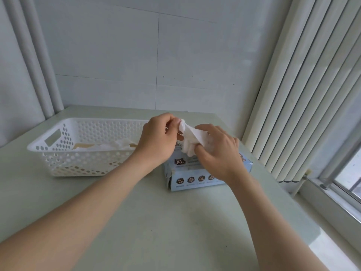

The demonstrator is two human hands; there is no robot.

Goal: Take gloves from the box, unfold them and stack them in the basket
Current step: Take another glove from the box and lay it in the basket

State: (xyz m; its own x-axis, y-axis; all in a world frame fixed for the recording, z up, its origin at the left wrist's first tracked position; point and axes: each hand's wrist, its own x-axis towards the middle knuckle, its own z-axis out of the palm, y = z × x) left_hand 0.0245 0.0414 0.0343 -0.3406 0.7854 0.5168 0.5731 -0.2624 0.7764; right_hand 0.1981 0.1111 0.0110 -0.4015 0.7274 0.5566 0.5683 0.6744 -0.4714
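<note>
Hands on glove; gloves in basket

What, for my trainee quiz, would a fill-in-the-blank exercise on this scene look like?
1. The left hand and right hand both pinch a white ____.
2. The box is marked size ____.
3. The basket stands to the ____ of the box.
Missing: glove; XL; left.

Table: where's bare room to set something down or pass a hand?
Free: the near table between the forearms, in front of the basket and box; also the strip behind the box toward the wall. Crowded: above the box, where left hand and right hand pinch a glove.
</note>
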